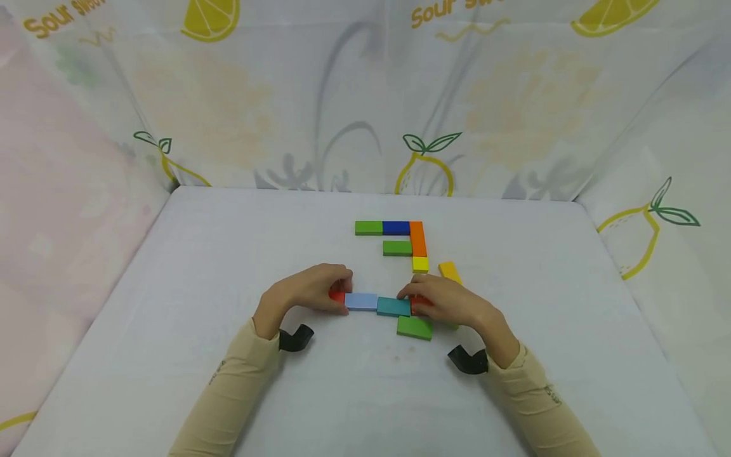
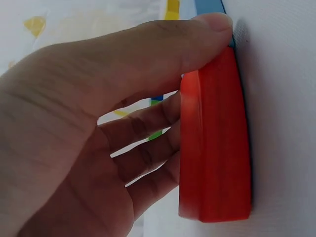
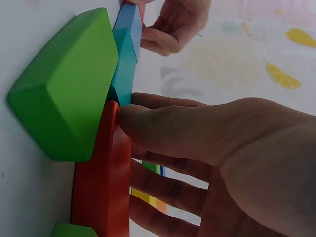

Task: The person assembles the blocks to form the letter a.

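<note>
My left hand (image 1: 314, 285) pinches a red block (image 2: 217, 148) at the left end of a row, thumb on the near side and fingers behind. A light blue block (image 1: 362, 302) and a teal block (image 1: 393, 307) continue that row to the right. At its right end, my right hand (image 1: 451, 299) grips a second red block (image 3: 101, 192) between thumb and fingers, the thumb tip close to the teal block. In front of this red block stands a green block (image 1: 414, 327). Another green block (image 3: 74, 230) shows partly beside the same red one.
Behind the hands, a green block (image 1: 368, 228), a dark blue block (image 1: 396, 228) and an orange block (image 1: 418, 238) join at a corner. Another green block (image 1: 396, 248) and a yellow block (image 1: 419, 264) adjoin the orange one. An amber block (image 1: 450, 272) lies slanted behind the right hand.
</note>
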A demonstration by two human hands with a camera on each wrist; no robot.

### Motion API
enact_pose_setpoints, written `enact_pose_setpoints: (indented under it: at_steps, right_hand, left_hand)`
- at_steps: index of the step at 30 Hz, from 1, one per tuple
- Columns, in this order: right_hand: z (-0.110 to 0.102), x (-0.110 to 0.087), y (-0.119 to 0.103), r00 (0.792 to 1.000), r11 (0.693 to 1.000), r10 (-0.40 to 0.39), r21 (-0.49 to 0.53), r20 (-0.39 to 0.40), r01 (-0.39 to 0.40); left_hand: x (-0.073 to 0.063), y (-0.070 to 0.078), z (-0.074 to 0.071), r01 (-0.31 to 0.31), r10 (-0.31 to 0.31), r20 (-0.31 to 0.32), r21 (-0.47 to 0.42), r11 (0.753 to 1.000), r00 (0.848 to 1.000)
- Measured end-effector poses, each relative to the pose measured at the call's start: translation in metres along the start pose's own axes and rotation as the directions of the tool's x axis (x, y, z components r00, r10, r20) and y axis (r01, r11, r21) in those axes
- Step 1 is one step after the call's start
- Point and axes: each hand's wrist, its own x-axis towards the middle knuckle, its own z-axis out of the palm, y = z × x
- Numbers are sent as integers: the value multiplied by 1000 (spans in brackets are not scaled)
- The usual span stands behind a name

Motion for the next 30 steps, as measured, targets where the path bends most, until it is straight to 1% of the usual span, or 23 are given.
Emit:
enact_pose_setpoints:
  at_steps: [7, 14, 18, 21, 24, 26, 30]
  right_hand:
    - [5, 2, 0, 1000, 1000, 25, 15, 4, -25]
    - [8, 3, 0, 999, 999, 36, 10, 3, -36]
    - [5, 1, 3, 1000, 999, 22, 38, -4, -21]
    - [1, 0, 7, 999, 996, 16, 93, -38, -13]
    - [-4, -1, 16, 994, 988, 56, 151, -89, -42]
    - [-8, -2, 24, 987, 981, 96, 183, -126, -72]
    - [-13, -6, 41, 969, 973, 133, 211, -208, -89]
  left_hand:
    - [2, 1, 2, -9, 9, 21, -4, 1000, 1000]
    - [2, 3, 3, -7, 7, 23, -3, 1000, 1000]
    - [3, 4, 3, -16, 16, 24, -10, 1000, 1000]
    - [5, 4, 2, -6, 6, 13, -15, 1000, 1000]
    - [9, 4, -1, 28, -28, -6, -20, 999, 1000]
    - [12, 4, -2, 45, -45, -13, -18, 999, 999]
    - [21, 2, -5, 33, -33, -14, -22, 999, 999]
